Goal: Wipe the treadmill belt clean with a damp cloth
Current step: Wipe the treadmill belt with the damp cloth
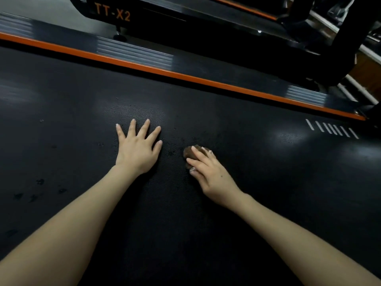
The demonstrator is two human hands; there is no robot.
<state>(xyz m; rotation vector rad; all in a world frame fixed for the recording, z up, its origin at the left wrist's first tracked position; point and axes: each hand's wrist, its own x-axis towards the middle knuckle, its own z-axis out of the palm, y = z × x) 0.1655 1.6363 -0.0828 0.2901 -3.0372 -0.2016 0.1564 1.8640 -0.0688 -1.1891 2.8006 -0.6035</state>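
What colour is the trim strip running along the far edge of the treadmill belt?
Orange. The narrow orange trim strip shows best in the head view.

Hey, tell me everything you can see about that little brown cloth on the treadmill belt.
The cloth is a small brown wad, bunched up rather than spread flat, and looks soft. It lies on the black textured treadmill belt, right of the middle of the view. The right hand covers most of it: the fingers curve over its top and the thumb sits against its near edge, so only its far left part shows. Whether it is damp cannot be told.
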